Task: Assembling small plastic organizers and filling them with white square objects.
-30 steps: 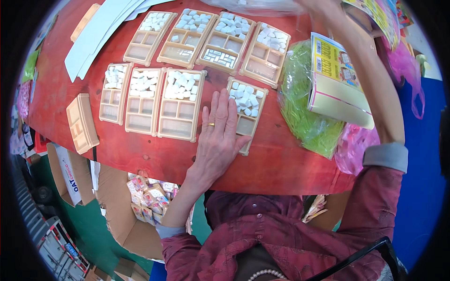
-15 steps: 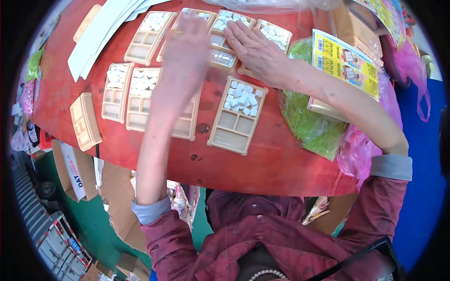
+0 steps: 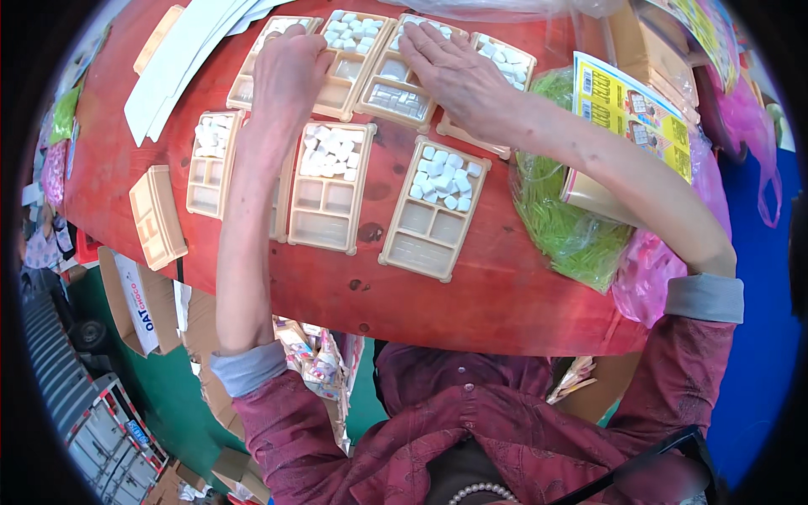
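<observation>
My left hand (image 3: 290,76) is over a beige compartment tray (image 3: 242,91) in the far row. Its fingers bend down at the end with white pieces, and their tips are hidden. My right hand (image 3: 463,80) lies with its fingers stretched out over the far compartment of another tray (image 3: 396,101), on small white block-like pieces (image 3: 410,23). Between the hands, a tray (image 3: 343,69) has white pieces (image 3: 350,32) in its far compartment. My right forearm crosses above one more filled tray (image 3: 505,63). Nearer me are several similar trays, one of them (image 3: 433,210) on the right.
A clear bag of thin green pieces (image 3: 564,227) lies on the red table (image 3: 471,311), with printed yellow sheets (image 3: 631,118) on top. White paper strips (image 3: 181,71) and an upturned-edge beige tray (image 3: 157,217) are at the left. Pink plastic bags (image 3: 644,282) hang at the right edge.
My left hand has moved left, from the second tray of the far row to the leftmost one, uncovering the trays beneath. My right hand stays in nearly the same place.
</observation>
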The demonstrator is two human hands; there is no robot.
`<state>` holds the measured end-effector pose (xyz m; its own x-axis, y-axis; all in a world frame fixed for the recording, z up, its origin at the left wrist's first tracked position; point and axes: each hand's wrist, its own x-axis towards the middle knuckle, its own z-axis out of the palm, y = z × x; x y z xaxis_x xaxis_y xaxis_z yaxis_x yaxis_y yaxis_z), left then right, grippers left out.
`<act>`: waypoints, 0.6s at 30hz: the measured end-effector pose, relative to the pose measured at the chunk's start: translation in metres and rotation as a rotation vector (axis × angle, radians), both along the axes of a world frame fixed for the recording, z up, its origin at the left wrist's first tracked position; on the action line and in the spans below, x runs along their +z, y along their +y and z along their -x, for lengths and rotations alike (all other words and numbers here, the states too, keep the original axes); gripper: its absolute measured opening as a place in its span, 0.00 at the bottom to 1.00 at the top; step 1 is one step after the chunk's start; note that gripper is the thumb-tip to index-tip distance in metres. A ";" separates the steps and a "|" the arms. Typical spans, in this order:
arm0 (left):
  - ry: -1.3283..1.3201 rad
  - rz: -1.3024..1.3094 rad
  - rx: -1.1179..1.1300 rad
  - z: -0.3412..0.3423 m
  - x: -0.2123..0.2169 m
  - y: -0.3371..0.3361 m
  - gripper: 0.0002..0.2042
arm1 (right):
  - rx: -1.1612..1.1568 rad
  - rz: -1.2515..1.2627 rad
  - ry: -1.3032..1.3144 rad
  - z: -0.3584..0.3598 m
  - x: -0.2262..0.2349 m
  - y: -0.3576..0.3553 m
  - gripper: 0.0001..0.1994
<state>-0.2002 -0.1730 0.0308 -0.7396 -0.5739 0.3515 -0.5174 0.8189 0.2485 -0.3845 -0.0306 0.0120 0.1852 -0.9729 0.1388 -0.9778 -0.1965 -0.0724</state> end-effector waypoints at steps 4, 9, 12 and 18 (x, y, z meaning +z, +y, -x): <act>-0.043 0.054 -0.011 0.001 -0.002 -0.002 0.05 | -0.011 -0.008 0.021 -0.002 0.004 -0.004 0.35; -0.073 0.085 -0.088 0.003 -0.009 -0.011 0.05 | -0.032 -0.116 -0.029 -0.002 0.028 -0.013 0.33; -0.110 0.117 -0.081 0.005 -0.005 -0.011 0.05 | -0.033 -0.147 -0.145 0.003 0.039 -0.021 0.31; 0.099 -0.101 -0.031 0.012 0.017 -0.022 0.08 | 0.143 0.306 -0.379 0.024 0.012 -0.050 0.09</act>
